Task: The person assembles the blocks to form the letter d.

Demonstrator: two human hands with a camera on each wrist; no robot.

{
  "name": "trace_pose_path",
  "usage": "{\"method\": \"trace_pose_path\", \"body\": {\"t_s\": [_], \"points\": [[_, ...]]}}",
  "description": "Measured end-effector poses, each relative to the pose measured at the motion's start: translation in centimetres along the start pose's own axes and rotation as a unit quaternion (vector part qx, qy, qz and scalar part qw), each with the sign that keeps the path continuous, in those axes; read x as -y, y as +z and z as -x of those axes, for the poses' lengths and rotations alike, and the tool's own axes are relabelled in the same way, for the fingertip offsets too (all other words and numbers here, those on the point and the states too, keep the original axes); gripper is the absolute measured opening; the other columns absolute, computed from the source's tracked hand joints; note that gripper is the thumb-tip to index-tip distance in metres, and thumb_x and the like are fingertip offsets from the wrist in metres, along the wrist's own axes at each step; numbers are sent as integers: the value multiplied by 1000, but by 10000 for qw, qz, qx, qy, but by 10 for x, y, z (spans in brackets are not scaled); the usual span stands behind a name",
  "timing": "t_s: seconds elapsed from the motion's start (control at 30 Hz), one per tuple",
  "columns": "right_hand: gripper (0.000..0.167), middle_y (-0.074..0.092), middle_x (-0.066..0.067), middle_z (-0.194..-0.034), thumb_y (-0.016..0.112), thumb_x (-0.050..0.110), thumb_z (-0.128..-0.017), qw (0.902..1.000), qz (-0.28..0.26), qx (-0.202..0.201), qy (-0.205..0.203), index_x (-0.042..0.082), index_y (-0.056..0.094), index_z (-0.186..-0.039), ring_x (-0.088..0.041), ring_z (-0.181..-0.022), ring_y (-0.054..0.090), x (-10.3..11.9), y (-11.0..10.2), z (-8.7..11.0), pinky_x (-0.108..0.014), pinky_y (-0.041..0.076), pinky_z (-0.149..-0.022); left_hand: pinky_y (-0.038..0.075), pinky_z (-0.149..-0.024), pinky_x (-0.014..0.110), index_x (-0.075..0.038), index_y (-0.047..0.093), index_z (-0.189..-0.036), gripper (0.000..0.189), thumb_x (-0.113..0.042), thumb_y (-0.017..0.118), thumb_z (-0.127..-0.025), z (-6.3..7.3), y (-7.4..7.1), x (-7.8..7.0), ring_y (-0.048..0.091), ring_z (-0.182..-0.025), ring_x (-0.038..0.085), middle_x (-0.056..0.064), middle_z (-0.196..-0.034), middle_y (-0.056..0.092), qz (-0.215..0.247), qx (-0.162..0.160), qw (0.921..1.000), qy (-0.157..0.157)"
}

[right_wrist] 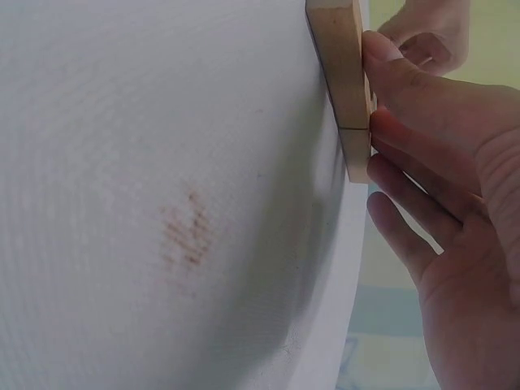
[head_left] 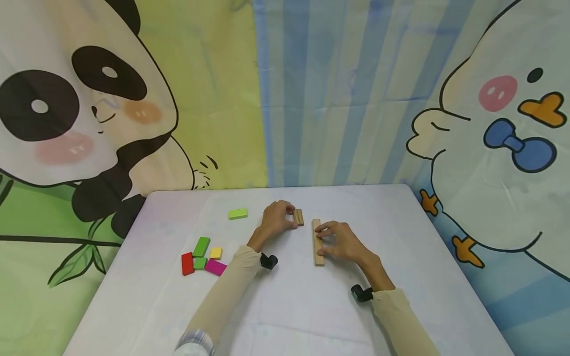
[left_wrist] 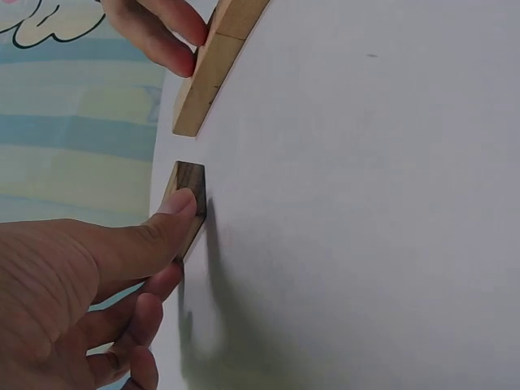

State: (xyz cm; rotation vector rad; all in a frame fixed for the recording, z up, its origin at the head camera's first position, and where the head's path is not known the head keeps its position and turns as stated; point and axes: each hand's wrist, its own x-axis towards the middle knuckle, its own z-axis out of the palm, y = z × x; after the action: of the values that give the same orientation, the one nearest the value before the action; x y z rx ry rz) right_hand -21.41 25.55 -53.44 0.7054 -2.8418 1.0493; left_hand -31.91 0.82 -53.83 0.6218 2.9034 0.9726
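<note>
My left hand (head_left: pixel 277 218) pinches a small brown wooden block (head_left: pixel 299 217) between thumb and fingers, near the back of the table. In the left wrist view, the thumb lies on the face of the block (left_wrist: pixel 192 176), and the other fingers curl behind it. To its right, my right hand (head_left: pixel 346 241) touches a row of pale wooden blocks (head_left: pixel 317 243). Its thumb and fingertips are spread along one side of the row. The right wrist view shows a seam between two pale blocks (right_wrist: pixel 341 81) placed end to end.
On the left side of the white table (head_left: pixel 276 316) lie a red block (head_left: pixel 187 264), two green blocks, a yellow block (head_left: pixel 215 253) and a magenta block (head_left: pixel 215 267). Farther back sits a lime green block (head_left: pixel 238 213). Cartoon-printed curtains stand around the table.
</note>
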Motion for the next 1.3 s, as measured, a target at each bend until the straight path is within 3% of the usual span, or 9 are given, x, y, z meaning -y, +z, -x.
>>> {"method": "trace_pose_path", "body": {"t_s": [0.37,0.63,1.3], "points": [[47,77,-12,-135,98,16,-82,9998,75,76,-145,-2,81,-122,-39,-134,66,2,2,-3,-64,46,-119,55,-89,40,-10,78,-127,52,-20,99,-80,-25,8,2,72,-98,21,2,-103,81,584,78,9980,-209],[48,77,-11,-135,99,16,-81,9999,95,64,-106,-1,81,-122,-38,-133,67,0,2,0,-62,48,-118,55,-92,40,-11,77,-130,53,-18,97,-82,-27,17,-2,74,-103,21,1,-106,82,676,101,9973,-270],[48,77,-11,-136,99,14,-81,9999,68,91,10,-1,81,-122,-38,-136,65,0,-2,-2,-62,47,-120,52,-90,39,-7,76,-133,42,-12,87,-93,-35,22,-17,71,-102,25,7,-110,82,747,123,9971,36]]}}
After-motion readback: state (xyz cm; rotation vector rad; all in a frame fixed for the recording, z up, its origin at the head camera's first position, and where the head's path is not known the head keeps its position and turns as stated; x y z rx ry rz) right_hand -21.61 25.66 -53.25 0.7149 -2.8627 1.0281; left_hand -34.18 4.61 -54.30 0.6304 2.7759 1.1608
